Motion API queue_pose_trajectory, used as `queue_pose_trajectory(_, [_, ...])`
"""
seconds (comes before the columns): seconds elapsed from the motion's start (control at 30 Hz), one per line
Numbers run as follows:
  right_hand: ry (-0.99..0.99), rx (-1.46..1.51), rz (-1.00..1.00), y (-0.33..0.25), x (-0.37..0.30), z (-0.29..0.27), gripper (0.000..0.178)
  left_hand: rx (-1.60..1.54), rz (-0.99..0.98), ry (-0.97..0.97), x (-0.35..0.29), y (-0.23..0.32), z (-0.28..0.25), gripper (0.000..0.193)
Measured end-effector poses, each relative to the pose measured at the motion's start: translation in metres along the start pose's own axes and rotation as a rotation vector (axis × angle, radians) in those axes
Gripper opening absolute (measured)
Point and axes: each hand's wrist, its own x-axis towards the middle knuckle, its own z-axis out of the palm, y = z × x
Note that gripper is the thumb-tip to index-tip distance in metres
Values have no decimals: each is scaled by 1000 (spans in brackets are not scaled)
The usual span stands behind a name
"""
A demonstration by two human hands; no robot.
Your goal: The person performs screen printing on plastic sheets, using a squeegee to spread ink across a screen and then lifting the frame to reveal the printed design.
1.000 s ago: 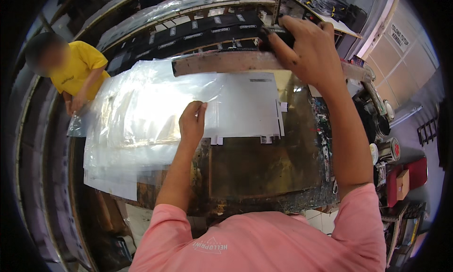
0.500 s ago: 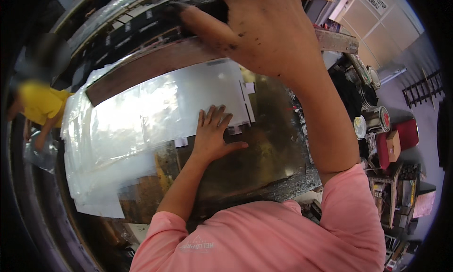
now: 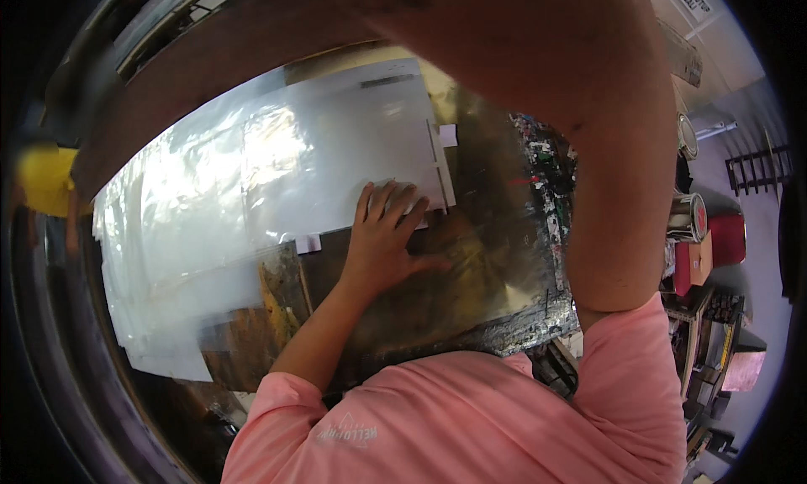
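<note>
My left hand lies flat with its fingers spread. Its fingertips touch the right end of a clear plastic sheet or bag, which has dark printed bars near that end. The thumb rests over the dark, stained tabletop. My right hand is raised at the top edge, very close and blurred. Its fingers run out of view, so their grip is hidden. Beside that hand a reddish-brown frame bar slants above the far side of the plastic.
Small white tabs sit at the sheet's edges. More plastic sheets lie at the left. Paint crusts the table's right edge. Cans and a red chair stand at right. A person in yellow is at far left.
My right hand and forearm have risen closer to the view. The frame bar now looks larger and has shifted up and left, uncovering more plastic. My left hand stays nearly in place.
</note>
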Motion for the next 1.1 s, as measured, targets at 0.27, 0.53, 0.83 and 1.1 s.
queue_pose_trajectory(0.27, [-366, 423, 459, -24, 16, -53, 45, 19, -405, 370, -12, -25, -40, 59])
queue_pose_trajectory(0.53, [78, -150, -68, -6, -11, 0, 36, 400, -926, 289, -66, -122, -93, 31])
queue_pose_trajectory(0.83, [90, -161, -63, -8, -16, 1, 37, -143, -877, 696, -33, -119, -123, 23])
queue_pose_trajectory(1.1, [140, -166, -105, -12, -28, 4, 42, -92, -977, 926, -170, -241, -217, 26])
